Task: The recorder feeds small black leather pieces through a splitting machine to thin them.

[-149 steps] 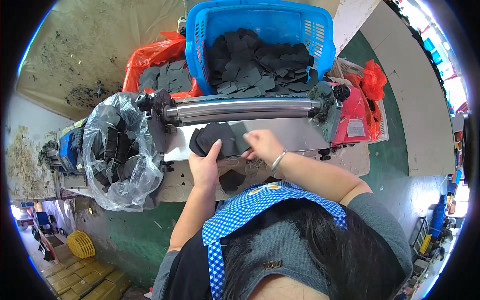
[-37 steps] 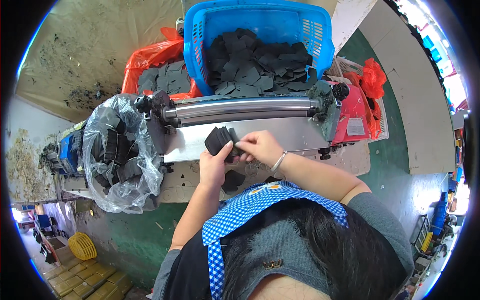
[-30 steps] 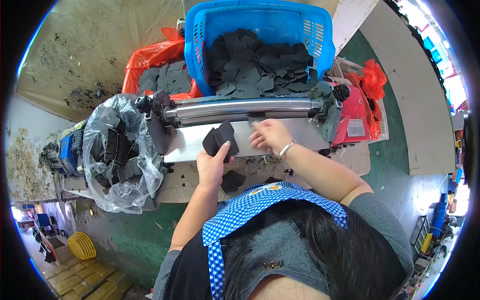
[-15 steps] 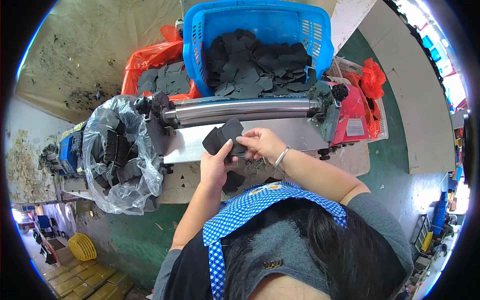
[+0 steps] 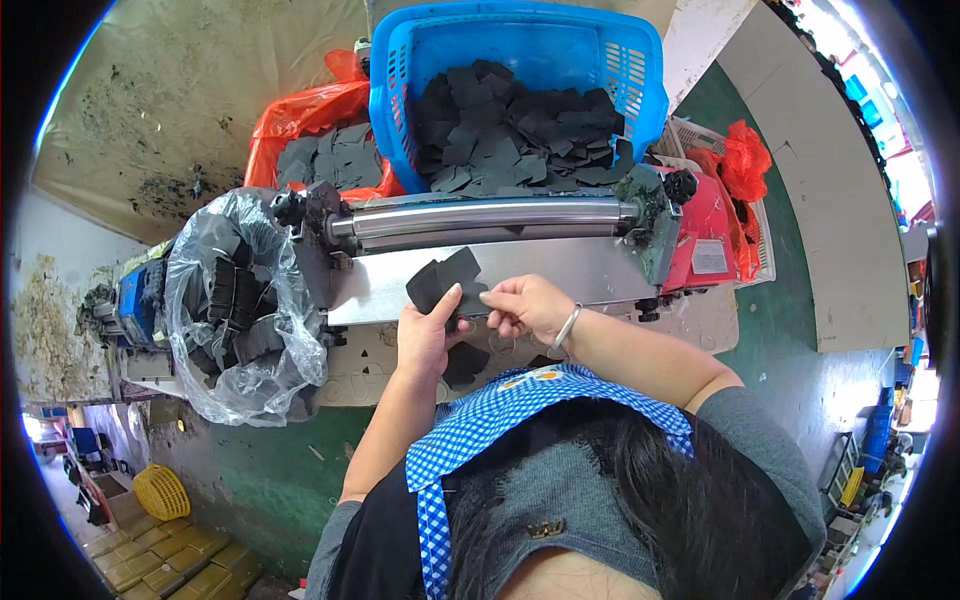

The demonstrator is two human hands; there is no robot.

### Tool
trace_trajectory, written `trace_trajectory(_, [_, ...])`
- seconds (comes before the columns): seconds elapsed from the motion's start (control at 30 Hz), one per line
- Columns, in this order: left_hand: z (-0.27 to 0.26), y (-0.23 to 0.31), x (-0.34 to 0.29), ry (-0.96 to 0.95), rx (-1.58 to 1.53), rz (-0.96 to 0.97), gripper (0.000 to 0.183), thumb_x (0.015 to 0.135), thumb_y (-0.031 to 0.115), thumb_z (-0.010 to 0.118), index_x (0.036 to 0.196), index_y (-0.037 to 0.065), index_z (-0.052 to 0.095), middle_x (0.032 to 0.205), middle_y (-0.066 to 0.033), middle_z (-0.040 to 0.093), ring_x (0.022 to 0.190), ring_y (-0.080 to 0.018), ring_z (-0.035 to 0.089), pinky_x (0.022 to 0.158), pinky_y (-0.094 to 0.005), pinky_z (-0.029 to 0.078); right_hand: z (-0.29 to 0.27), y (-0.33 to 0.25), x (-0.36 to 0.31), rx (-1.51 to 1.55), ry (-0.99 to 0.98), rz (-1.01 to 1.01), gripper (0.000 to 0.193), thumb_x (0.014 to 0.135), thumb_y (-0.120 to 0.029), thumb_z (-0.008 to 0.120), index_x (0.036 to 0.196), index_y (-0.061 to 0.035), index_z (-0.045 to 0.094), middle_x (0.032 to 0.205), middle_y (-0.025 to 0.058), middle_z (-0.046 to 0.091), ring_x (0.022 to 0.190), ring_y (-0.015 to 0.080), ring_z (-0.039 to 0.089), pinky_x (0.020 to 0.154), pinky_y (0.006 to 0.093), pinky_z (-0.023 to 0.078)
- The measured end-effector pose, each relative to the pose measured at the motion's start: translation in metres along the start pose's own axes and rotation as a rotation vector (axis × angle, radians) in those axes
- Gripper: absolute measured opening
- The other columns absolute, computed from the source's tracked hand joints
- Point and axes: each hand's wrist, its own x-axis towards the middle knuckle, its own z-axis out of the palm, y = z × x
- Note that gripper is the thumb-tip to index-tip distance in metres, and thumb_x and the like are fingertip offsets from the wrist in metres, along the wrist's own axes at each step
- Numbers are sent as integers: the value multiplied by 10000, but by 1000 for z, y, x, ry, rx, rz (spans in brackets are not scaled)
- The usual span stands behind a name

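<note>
The metal roller point(image 5: 490, 216) looks glossy, the black pieces point(image 5: 446, 279) matt.

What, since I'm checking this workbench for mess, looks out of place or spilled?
Dark flecks dirty the tan sheet at upper left, like scattered debris. Loose black pieces lie on the bench in front of the roller machine, apart from the stack in the left hand and the heap in the blue plastic basket.

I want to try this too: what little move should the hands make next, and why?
Perhaps the right hand should slide one off the fanned stack of black pieces: that hand is already at the stack's right edge, while the left hand holds the stack.
</note>
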Motion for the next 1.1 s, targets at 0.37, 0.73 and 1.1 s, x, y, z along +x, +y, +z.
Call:
trace_trajectory(0.37, [4, -20, 12, 116, 309, 345, 211, 887, 212, 593, 969, 18, 580, 822, -32, 608, 723, -96, 571, 580, -227, 458, 31, -1, -10, -584, 264, -816, 211, 790, -139, 665, 938, 4, 620, 844, 108, 636, 717, 163, 633, 608, 274, 514])
trace_trajectory(0.73, [-2, -3, -4, -75, 218, 297, 103, 854, 90, 631, 866, -10, 651, 758, -36, 638, 599, -60, 553, 530, -192, 452, 23, -1, -11, -494, 159, -573, 277, 807, -99, 665, 1060, 7, 627, 912, 91, 656, 802, 126, 626, 697, 251, 515])
trace_trajectory(1.1, [-14, 4, -2, 202, 524, 479, 250, 846, 187, 661, 677, 24, 576, 522, 29, 502, 451, -29, 443, 410, -196, 349, -37, -7, 34, 352, 434, -109, 309, 928, -238, 454, 957, 50, 566, 811, 126, 653, 625, 158, 643, 492, 247, 506])
